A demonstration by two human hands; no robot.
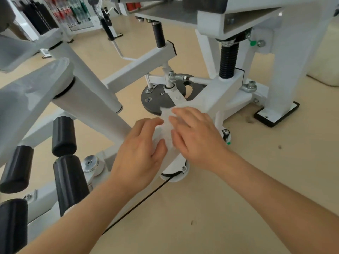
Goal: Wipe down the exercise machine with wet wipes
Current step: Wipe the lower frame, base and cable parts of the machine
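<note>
Bright, even light all over, shadows faint and soft on the floor point(211, 208). Wide-angle bend curves the frame point(286, 70) at the edges. Both hands point(139, 153) slightly smeared by motion blur; far background shelves point(73, 11) soft, hazy.

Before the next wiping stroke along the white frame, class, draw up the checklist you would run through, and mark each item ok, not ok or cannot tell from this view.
1. Wet wipe held by both hands: ok; left hand and right hand each have fingers on it.
2. Wipe pressed against the white frame: ok, it lies over the bar.
3. Wipe still damp: cannot tell.
4. Fingers away from the linkage joint: ok, it sits beyond the fingertips.
5. Dark metal disc already cleaned: cannot tell.
6. Black cable on the floor away from the hands: ok.
</note>
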